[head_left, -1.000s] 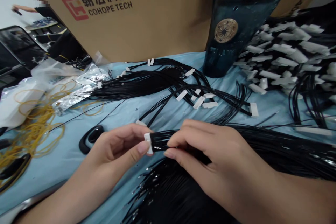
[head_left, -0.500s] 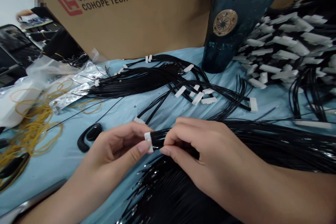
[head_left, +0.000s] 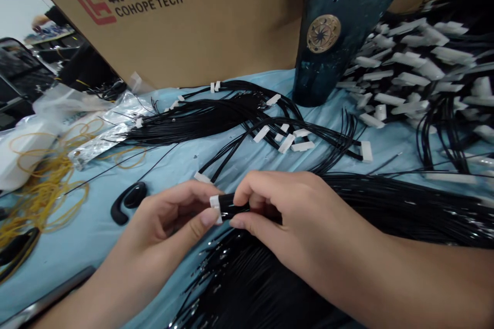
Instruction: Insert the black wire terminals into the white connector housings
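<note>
A small white connector [head_left: 215,209] sits pinched between the thumb and forefinger of my left hand [head_left: 160,239]. Black wires [head_left: 228,204] run out of its right side, side by side. My right hand [head_left: 295,216] closes its thumb and fingertips around these wires, a short way from the connector. Its curled fingers hide part of the bundle. Below both hands lies a thick bunch of loose black wires [head_left: 247,277] with shiny metal tips. Another white connector [head_left: 203,178] on black wires rests just beyond my left fingertips.
A cardboard box [head_left: 216,25] and a dark blue translucent container [head_left: 320,72] stand behind. White-ended cables [head_left: 409,77] pile up at right. Finished-looking black cables [head_left: 200,118] lie mid-table. Yellow rubber bands [head_left: 54,190], a black ear-hook device [head_left: 129,200] and a metal strip [head_left: 96,149] lie left.
My right thumb and forefinger have shifted slightly left along the wires, the forefinger a little higher. A silver tip that showed beside the connector is harder to see. The view has shifted slightly.
</note>
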Motion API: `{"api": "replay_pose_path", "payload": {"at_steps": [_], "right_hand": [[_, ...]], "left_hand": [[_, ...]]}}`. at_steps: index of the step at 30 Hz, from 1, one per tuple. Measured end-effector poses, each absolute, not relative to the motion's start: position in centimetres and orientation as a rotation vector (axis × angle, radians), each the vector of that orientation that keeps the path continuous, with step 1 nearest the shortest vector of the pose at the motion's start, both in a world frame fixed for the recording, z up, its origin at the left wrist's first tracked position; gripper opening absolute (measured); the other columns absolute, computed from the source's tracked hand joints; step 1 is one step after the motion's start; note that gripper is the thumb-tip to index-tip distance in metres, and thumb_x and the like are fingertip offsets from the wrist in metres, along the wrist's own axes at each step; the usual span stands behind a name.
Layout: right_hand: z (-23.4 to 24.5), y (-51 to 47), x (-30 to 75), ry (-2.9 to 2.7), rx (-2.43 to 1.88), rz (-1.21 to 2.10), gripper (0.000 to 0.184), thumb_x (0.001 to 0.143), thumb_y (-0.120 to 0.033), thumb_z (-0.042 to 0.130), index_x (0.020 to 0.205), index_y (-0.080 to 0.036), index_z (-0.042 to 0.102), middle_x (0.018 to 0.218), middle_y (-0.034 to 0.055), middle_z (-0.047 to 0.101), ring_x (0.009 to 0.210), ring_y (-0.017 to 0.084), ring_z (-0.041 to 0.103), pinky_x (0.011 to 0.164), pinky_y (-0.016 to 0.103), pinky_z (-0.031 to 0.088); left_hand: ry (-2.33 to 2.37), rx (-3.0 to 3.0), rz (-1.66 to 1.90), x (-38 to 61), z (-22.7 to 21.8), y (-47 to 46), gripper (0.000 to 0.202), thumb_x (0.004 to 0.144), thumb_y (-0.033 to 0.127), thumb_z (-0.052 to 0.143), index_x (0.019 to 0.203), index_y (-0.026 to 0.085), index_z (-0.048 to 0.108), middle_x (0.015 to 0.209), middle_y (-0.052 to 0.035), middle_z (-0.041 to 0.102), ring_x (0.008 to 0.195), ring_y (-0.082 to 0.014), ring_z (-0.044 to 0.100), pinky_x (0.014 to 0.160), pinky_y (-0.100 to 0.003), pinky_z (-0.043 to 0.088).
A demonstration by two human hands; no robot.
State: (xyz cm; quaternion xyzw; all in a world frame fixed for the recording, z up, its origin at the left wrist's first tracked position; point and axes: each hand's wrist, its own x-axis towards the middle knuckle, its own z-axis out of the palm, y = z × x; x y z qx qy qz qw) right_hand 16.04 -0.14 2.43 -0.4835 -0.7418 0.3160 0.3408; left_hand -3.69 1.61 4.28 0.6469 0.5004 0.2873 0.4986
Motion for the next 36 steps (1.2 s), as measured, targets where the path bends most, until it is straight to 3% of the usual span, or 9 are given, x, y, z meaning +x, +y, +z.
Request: {"api": "replay_pose_path", "payload": {"at_steps": [3, 9, 14, 20, 24, 29, 36], "right_hand": [[2.7, -0.1, 16.1, -1.812, -1.253, 1.021, 0.020, 0.085, -0.010, 0.078, 0.082, -0.020, 0.062, 0.060, -0.0101, 0.055, 0.053, 0.007, 0.051, 0.053, 0.020, 0.041], [3.1, 0.3, 16.1, -1.713, -1.159, 1.166, 0.031, 0.079, 0.002, 0.079, 0.074, -0.019, 0.057, 0.061, -0.0120, 0.053, 0.056, 0.004, 0.049, 0.054, 0.018, 0.038], [3.1, 0.2, 16.0, -1.814, -1.181, 1.045, 0.026, 0.084, -0.001, 0.075, 0.076, -0.019, 0.058, 0.065, -0.0101, 0.056, 0.058, 0.006, 0.051, 0.058, 0.018, 0.040], [2.6, -0.2, 16.4, -2.003, -1.008, 0.756, 0.021, 0.088, 0.000, 0.065, 0.077, -0.016, 0.058, 0.071, -0.0062, 0.060, 0.063, 0.007, 0.057, 0.061, 0.018, 0.043], [2.4, -0.9, 16.6, -2.093, -1.018, 0.632, 0.017, 0.091, -0.002, 0.058, 0.081, -0.014, 0.064, 0.077, -0.0014, 0.063, 0.066, 0.011, 0.060, 0.061, 0.022, 0.047], [2.3, -1.5, 16.5, -2.113, -1.094, 0.479, 0.025, 0.096, -0.003, 0.047, 0.087, -0.012, 0.068, 0.081, 0.0030, 0.065, 0.070, 0.015, 0.063, 0.065, 0.027, 0.052], [2.2, -1.3, 16.8, -1.988, -1.097, 0.739, 0.020, 0.089, 0.000, 0.053, 0.088, -0.020, 0.059, 0.080, -0.0046, 0.067, 0.066, 0.008, 0.061, 0.058, 0.016, 0.047]], "left_hand": [[1.219, 1.573, 0.690, -3.7, 4.3, 1.6, 0.006, 0.083, 0.024, 0.075, 0.081, 0.028, 0.080, 0.071, 0.0043, 0.079, 0.065, -0.0127, 0.072, 0.058, -0.012, 0.057], [1.169, 1.568, 0.696, -4.3, 3.6, 1.4, 0.008, 0.089, 0.024, 0.074, 0.085, 0.029, 0.079, 0.077, 0.0043, 0.078, 0.070, -0.0133, 0.072, 0.063, -0.014, 0.057], [1.167, 1.588, 0.699, -4.2, 3.5, 1.3, 0.007, 0.092, 0.025, 0.073, 0.089, 0.028, 0.078, 0.080, 0.0033, 0.077, 0.074, -0.0147, 0.070, 0.065, -0.017, 0.056], [1.213, 1.735, 0.661, -3.6, 4.4, 1.1, 0.012, 0.088, 0.022, 0.070, 0.078, 0.024, 0.076, 0.073, 0.0015, 0.077, 0.070, -0.0174, 0.073, 0.063, -0.019, 0.059], [1.210, 1.689, 0.714, -3.5, 4.5, 1.1, 0.009, 0.086, 0.022, 0.073, 0.079, 0.026, 0.078, 0.073, 0.0036, 0.079, 0.067, -0.0150, 0.074, 0.062, -0.016, 0.060], [1.163, 1.631, 0.757, -3.6, 4.3, 1.2, 0.014, 0.087, 0.017, 0.071, 0.081, 0.027, 0.080, 0.077, 0.0046, 0.079, 0.069, -0.0128, 0.076, 0.065, -0.014, 0.060], [1.180, 1.559, 0.711, -3.4, 4.7, 1.4, 0.009, 0.085, 0.023, 0.074, 0.077, 0.023, 0.077, 0.071, 0.0020, 0.076, 0.065, -0.0149, 0.074, 0.061, -0.017, 0.060]]}}
